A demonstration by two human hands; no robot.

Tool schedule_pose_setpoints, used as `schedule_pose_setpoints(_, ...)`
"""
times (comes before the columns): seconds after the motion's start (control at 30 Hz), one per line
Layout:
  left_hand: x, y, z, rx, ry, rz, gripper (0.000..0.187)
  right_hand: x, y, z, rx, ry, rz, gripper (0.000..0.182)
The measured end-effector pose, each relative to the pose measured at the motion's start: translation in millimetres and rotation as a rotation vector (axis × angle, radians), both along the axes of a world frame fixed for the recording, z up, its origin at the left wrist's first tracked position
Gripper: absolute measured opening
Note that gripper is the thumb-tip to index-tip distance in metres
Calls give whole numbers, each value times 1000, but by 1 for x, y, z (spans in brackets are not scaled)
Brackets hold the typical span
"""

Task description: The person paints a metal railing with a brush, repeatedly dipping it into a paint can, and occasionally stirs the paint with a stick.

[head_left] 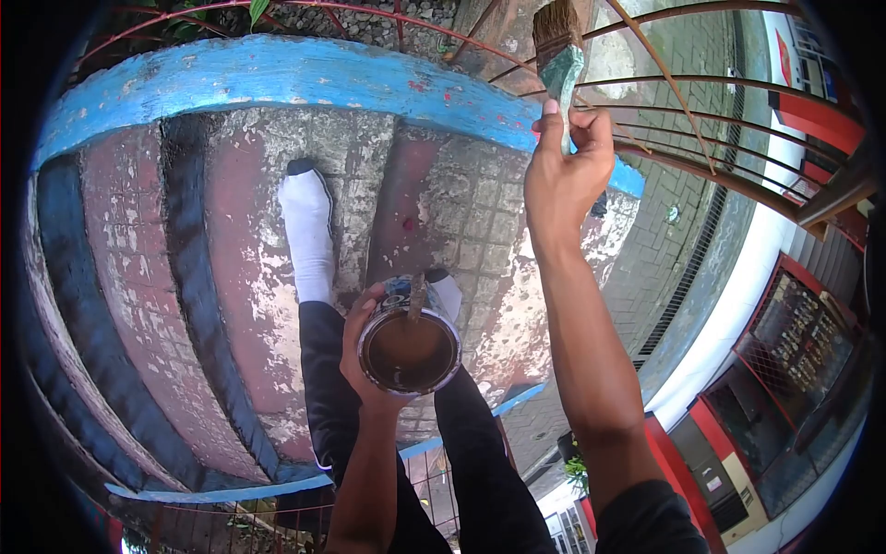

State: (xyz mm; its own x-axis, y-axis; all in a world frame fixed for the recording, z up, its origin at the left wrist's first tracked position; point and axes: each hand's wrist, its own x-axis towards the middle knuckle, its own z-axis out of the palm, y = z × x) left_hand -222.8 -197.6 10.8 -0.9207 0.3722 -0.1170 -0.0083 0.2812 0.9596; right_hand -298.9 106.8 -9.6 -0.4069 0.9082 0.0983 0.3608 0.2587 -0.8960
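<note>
My left hand (360, 348) is wrapped around the side of a paint can (457, 362), whose open mouth faces up with brownish liquid inside. A narrow stick-like piece (416, 297) lies across the far rim of the can. Up and to the right, my right hand (572, 166) pinches the pale handle of a paintbrush (560, 66). Its brown bristles point away from me, close to the rusty railing bars (664, 83), and green paint marks cover its neck.
I stand in white socks (307, 231) on worn, flaking steps (249, 249) with dark painted bands (189, 203). A chipped blue edge (277, 76) curves along the far side. At right are grey paving (674, 222), a drain grate (688, 258) and a red-and-white building front (720, 415).
</note>
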Motion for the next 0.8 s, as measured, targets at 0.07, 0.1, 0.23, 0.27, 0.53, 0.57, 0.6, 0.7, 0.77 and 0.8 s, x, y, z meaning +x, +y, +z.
schedule_pose_setpoints(0.07,3,1,-1,4,-14,3,99,7,1,2,-38,-30,-22,25)
schedule_pose_setpoints(0.1,3,2,-4,22,9,-8,98,4,1,5,-37,-22,-22,25)
schedule_pose_setpoints(0.23,5,1,-6,59,43,-26,96,-18,-17,15,-70,4,-17,24)
schedule_pose_setpoints(0.27,6,0,-5,57,41,-25,96,-24,-27,19,-84,27,0,24)
schedule_pose_setpoints(0.53,8,-3,0,101,32,-25,97,-31,-78,37,-73,33,296,22)
schedule_pose_setpoints(0.57,9,-4,-1,103,34,-19,97,-31,-66,37,-39,8,272,22)
schedule_pose_setpoints(0.6,9,-4,-2,121,33,-10,99,-31,-52,38,-6,-17,247,22)
schedule_pose_setpoints(0.7,13,-11,-5,151,10,24,102,-16,-17,36,-90,98,92,24)
schedule_pose_setpoints(0.77,18,-15,3,172,-5,61,103,4,-10,30,-271,100,-38,25)
schedule_pose_setpoints(0.8,17,-15,10,182,-38,74,104,18,-14,30,-338,69,-52,25)
